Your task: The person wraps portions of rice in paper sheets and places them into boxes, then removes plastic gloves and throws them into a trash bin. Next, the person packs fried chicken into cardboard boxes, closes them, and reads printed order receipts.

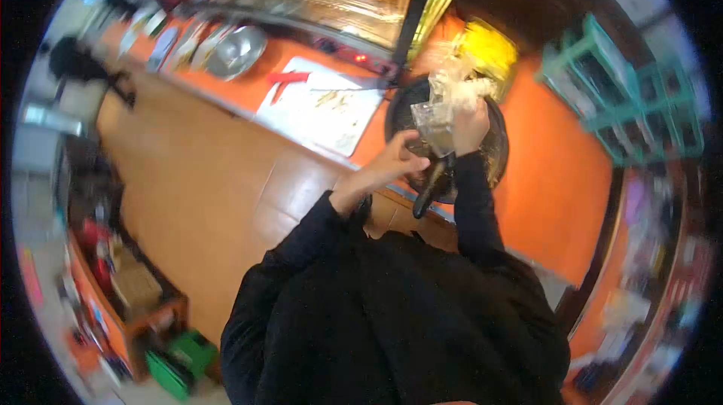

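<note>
My right hand (472, 128) is wrapped round a clear plastic container (434, 125), with crumpled clear plastic just above it. The container is over a round black pan (498, 150) on the orange counter. My left hand (393, 162) is left of the container, its thumb and fingers apart and nothing between them. A dark handle (426, 196) points down from the pan toward my body. Motion blur hides what the container holds.
A white board (343, 123) with scattered bits and a red object (286, 81) lies left of the pan. Further left is a metal bowl (236, 52). A yellow packet (488, 50) sits behind the pan, and green racks (625, 96) stand at the right.
</note>
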`<state>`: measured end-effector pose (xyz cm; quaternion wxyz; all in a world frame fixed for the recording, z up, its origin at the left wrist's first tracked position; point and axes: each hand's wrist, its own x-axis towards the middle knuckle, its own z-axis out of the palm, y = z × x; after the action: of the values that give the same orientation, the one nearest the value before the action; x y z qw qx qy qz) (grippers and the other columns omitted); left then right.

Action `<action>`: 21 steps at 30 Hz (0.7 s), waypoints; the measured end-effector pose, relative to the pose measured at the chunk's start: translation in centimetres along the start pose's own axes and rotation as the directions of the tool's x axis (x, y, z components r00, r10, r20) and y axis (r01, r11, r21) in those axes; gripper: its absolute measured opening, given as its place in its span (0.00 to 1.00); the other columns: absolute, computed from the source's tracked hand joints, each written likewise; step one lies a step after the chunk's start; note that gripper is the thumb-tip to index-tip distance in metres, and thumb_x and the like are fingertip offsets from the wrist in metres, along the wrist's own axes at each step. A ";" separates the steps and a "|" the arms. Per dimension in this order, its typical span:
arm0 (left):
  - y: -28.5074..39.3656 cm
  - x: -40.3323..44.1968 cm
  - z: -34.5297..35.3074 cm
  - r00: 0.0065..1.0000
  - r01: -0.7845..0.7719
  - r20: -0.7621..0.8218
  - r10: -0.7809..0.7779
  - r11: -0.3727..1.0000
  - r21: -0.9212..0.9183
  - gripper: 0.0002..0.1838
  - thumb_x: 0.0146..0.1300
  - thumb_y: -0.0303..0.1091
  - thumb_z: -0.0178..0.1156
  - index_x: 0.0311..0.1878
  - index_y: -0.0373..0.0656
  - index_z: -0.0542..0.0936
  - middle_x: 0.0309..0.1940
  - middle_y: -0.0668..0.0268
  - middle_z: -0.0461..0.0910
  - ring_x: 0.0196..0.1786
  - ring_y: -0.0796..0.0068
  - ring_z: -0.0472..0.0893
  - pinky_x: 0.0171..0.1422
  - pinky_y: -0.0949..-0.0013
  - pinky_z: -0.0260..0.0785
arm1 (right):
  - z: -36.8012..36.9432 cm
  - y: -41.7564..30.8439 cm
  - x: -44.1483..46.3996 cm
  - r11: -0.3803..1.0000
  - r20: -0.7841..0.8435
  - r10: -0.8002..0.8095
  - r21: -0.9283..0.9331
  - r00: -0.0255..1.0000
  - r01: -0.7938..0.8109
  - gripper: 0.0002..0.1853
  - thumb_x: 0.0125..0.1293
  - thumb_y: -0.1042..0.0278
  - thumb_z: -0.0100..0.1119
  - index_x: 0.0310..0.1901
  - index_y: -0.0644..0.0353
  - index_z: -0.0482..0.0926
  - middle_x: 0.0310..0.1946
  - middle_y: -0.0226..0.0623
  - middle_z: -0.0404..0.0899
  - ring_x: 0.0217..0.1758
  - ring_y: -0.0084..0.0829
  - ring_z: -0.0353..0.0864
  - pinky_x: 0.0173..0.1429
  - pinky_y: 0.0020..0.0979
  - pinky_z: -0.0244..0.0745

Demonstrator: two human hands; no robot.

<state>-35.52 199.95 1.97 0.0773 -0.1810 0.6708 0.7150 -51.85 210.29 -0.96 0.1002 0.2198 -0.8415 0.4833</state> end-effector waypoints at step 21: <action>-36.0 -56.2 3.0 -0.336 -0.578 -0.799 -0.499 0.779 -0.243 0.22 0.46 0.18 0.47 0.48 0.40 0.61 0.36 0.59 0.68 0.39 0.69 0.71 0.37 0.68 0.69 | 9.9 -29.1 -62.6 0.756 0.659 -0.655 0.553 -0.371 -0.351 0.29 0.36 0.71 0.64 0.45 0.61 0.67 0.31 0.38 0.71 0.35 0.38 0.72 0.41 0.35 0.68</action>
<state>28.59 213.50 -11.08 -0.6008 -0.6666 0.1518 0.4144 17.42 206.19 -7.53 -0.6259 0.6628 -0.2895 0.2919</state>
